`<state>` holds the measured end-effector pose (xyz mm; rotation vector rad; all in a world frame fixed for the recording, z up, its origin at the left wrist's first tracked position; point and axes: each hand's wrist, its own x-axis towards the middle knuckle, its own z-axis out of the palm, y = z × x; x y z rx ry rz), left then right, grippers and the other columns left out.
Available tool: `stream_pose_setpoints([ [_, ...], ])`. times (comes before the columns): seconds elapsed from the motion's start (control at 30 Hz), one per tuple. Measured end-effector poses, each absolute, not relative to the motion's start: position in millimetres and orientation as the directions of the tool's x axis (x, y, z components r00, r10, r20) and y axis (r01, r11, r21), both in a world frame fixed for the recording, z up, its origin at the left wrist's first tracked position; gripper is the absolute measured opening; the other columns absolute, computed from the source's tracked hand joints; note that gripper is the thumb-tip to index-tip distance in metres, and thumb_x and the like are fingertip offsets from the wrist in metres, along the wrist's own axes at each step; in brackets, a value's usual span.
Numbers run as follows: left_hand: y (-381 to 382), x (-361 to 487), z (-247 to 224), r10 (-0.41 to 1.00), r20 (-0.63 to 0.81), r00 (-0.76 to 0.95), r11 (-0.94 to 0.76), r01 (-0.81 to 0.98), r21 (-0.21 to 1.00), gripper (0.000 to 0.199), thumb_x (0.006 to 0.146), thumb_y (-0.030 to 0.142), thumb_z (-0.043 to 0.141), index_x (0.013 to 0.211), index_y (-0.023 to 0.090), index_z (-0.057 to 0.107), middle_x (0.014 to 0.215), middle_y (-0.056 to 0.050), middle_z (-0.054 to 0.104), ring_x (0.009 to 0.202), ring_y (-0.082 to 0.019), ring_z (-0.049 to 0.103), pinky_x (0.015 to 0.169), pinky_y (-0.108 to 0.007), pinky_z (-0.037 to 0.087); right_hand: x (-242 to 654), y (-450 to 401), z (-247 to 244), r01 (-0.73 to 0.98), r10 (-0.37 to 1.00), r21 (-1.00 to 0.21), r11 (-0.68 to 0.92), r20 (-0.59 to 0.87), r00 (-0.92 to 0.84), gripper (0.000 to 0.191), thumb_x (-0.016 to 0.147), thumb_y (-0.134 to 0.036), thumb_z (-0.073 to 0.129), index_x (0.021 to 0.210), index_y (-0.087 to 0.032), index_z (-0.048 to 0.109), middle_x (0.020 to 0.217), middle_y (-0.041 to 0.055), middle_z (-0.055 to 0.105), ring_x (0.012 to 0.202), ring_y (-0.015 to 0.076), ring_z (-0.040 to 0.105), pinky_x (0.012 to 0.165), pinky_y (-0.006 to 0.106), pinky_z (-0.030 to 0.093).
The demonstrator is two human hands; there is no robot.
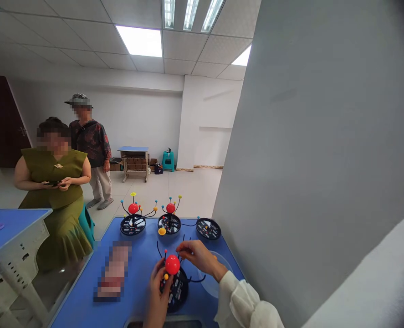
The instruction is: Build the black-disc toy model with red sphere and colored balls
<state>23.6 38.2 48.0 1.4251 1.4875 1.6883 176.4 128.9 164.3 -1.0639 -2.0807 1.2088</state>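
Evidently for steadiness, the left hand (160, 287) holds a red-balled model (178, 291) on the blue surface (140, 264) while the right hand (197, 255), grip narrow, hovers at its one o'clock, any pinched part indistinct.

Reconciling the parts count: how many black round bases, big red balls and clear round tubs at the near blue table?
Black round bases: 4
Big red balls: 3
Clear round tub, partly hidden by the right hand and sleeve: 1
Total: 8
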Motion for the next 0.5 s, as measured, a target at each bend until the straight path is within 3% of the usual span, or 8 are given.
stream_pose_setpoints([
  [0.23, 41.1, 25.4, 43.9, 0.850, 0.353, -0.392, -0.278, 0.236, 0.931, 0.037, 0.083, 0.053, 0.058, 0.101, 0.023, 0.071, 0.123, -0.011, 0.066, 0.116, -0.029, 0.060, 0.103, -0.044, 0.045, 174.3, 131.9, 159.3, 0.315, 0.808, -0.927, 0.202, -0.024, -0.589, 0.011, 0.077, -0.029, 0.066, 0.079, -0.020, 0.071, 0.068, 0.0011, 0.070, 0.076, 0.0217, 0.070, 0.074, 0.033, 0.054],
  [0.5, 39.8, 27.3, 44.9, 0.866, 0.338, -0.369, -0.273, 0.216, 0.937, 0.040, 0.083, 0.054, 0.057, 0.104, 0.023, 0.069, 0.123, -0.011, 0.067, 0.113, -0.028, 0.062, 0.102, -0.042, 0.045, 175.5, 130.7, 152.6, 0.226, 0.808, -0.974, 0.022, -0.116, -0.577, 0.047, 0.067, -0.060, 0.073, 0.084, -0.017, 0.069, 0.070, 0.0017, 0.070, 0.076, 0.0211, 0.072, 0.071, 0.034, 0.056],
])
